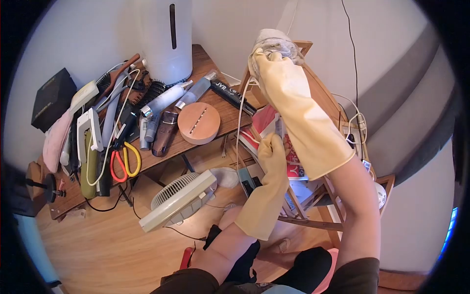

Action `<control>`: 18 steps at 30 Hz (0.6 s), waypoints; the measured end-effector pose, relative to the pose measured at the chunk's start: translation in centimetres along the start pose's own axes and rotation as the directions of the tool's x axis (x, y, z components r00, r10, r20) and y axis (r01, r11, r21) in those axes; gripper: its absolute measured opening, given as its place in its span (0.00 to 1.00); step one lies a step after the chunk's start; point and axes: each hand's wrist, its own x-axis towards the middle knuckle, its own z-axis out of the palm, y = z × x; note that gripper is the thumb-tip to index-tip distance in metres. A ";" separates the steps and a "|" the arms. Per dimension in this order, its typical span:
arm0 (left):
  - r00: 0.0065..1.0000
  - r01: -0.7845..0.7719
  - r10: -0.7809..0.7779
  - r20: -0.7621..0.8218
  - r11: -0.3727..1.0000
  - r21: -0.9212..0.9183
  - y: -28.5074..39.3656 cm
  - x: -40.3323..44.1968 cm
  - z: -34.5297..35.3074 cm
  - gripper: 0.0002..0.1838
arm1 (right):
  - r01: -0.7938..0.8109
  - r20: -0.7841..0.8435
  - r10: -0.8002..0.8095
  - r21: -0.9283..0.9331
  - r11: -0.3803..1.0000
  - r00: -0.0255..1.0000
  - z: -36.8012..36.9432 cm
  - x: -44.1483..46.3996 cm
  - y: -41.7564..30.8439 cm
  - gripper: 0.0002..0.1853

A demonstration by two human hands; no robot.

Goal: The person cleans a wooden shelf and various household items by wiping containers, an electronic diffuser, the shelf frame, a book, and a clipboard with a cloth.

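Observation:
Both of my hands wear cream rubber gloves. My right hand [284,71] is raised at the upper right, its fingers closed on a crumpled, greyish-white cloth [276,39]. The cloth is at the top of a wooden rack [320,81]; whether it presses on the wood is hidden. Lower down, my left hand [270,151] is closed in a fist in front of the rack. A narrow greyish piece [279,126] shows just above that fist, but I cannot tell whether the fingers hold it. A white cord [240,115] hangs close by on the left.
A wooden table [213,66] at the left carries a round wooden box [198,122], orange-and-yellow-handled scissors [126,164], hairbrushes, bottles and a tall white container [166,44]. Below stands a box fan [181,201]. Red printed packaging [294,154] lies in the rack.

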 end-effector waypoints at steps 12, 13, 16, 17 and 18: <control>0.984 0.013 -0.009 -0.180 1.000 0.017 4.0 -0.9 1.6 0.14 | 0.161 0.105 -0.206 0.331 0.930 0.973 -2.6 -2.7 6.0 0.20; 0.981 -0.003 0.008 -0.194 1.000 0.024 3.7 -1.0 1.7 0.13 | 0.011 0.124 -0.065 0.397 0.918 0.990 -2.6 -2.4 6.2 0.20; 0.980 -0.022 0.027 -0.198 0.999 0.027 2.7 -0.8 1.8 0.13 | 0.137 -0.265 -0.035 0.379 0.915 0.964 -3.6 -1.1 4.7 0.22; 0.981 -0.029 0.033 -0.189 0.999 0.024 2.3 -0.7 1.7 0.13 | 0.099 -0.321 0.000 0.294 0.951 0.947 -2.9 -0.2 3.9 0.18; 0.981 -0.027 0.032 -0.190 0.999 0.029 2.1 -0.7 1.6 0.13 | 0.064 -0.167 -0.021 0.257 0.964 0.986 -2.9 0.4 2.8 0.16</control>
